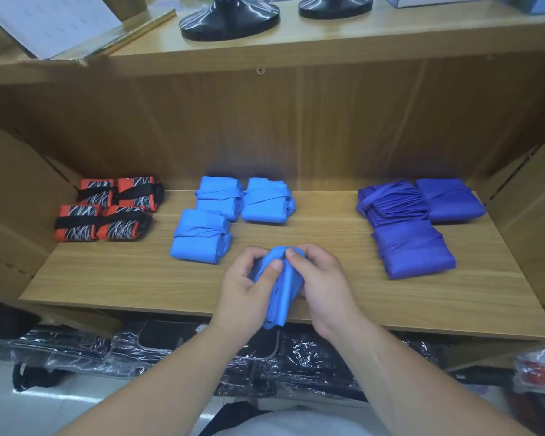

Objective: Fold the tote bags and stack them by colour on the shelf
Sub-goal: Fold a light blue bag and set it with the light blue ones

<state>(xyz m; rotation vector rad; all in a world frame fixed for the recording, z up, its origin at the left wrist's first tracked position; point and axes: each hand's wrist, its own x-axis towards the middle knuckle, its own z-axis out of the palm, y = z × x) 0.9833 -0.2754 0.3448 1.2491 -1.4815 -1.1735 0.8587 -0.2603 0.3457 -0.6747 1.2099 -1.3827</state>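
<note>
The shelf board (107, 278) and its back panel are pale wood-grain, smooth with a low sheen. The light blue tote bag (279, 297) at the front edge is thin, soft cloth, matt and finely creased; the folded light blue bags (202, 237) are the same cloth. The dark blue bags (412, 250) are matt cloth with sharp pleats. The orange bags (76, 226) are printed cloth with black fabric straps. Two black bases (230, 17) above are glossy and smooth. Below, crinkled clear plastic wrap (296, 360) shines over dark goods.
</note>
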